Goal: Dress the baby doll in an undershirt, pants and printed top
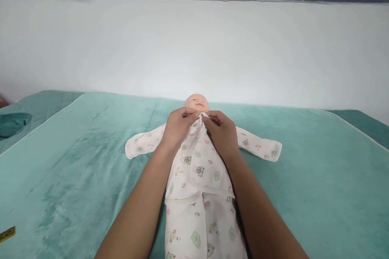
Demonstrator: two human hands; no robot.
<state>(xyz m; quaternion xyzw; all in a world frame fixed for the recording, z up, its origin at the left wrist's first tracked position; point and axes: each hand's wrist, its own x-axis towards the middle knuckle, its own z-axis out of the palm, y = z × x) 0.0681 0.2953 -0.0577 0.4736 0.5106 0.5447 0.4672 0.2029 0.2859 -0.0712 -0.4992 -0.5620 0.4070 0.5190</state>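
A baby doll (197, 102) lies on its back on a teal blanket (75, 158), head away from me, arms spread out. It wears a white printed baby suit (197, 178) with small animal and flower patterns. My left hand (178, 126) pinches the suit's collar at the doll's neck from the left. My right hand (223, 131) pinches the same collar from the right. The fingertips of both hands nearly meet just under the chin. Both forearms lie along the doll's body.
The teal blanket has a white edge (45, 119) and covers a darker teal surface (364, 123). A dark teal bundle (13, 123) sits at the far left. A small yellow tag (7, 234) lies at the lower left. A white wall (194, 48) rises behind.
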